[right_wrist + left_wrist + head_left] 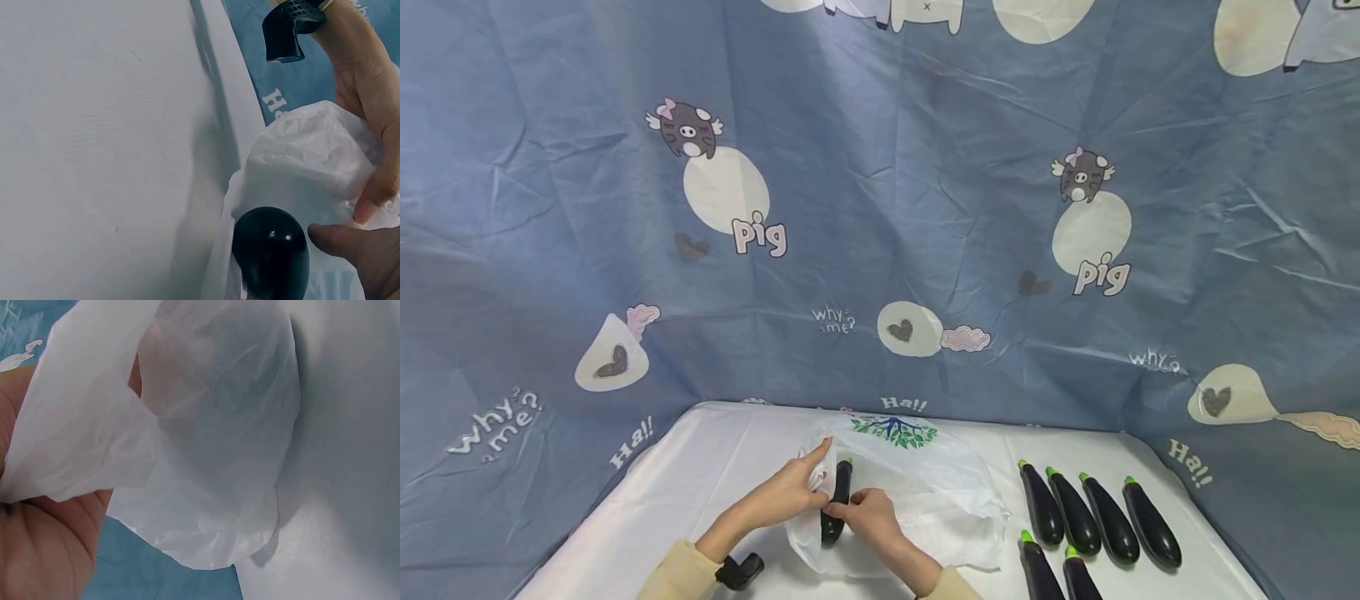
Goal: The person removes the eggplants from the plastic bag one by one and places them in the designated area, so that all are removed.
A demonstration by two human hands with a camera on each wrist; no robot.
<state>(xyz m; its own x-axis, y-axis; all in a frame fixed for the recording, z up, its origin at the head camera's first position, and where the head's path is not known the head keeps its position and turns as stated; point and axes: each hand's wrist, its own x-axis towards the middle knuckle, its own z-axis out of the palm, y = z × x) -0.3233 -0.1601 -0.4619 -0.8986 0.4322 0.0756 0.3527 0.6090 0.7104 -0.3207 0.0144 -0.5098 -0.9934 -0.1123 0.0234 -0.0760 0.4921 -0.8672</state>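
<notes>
A white plastic bag [925, 483] with a printed green tree lies on the table, its mouth toward the left. My left hand [790, 492] grips the edge of the mouth and lifts it; in the left wrist view the film of the bag [87, 412] hides most of the fingers. A dark eggplant [831, 530] with a green stem is at the mouth. Across its middle lies my right hand [872, 521], thumb on one side and fingers on the other. In the right wrist view the thumb [337, 240] is beside the eggplant's rounded end [272, 250].
Several eggplants [1101, 521] lie in rows on the white-covered table [700, 450], to the right of the bag. A black wrist camera [741, 572] is strapped to the left wrist. Behind the table hangs a blue printed cloth [850, 250].
</notes>
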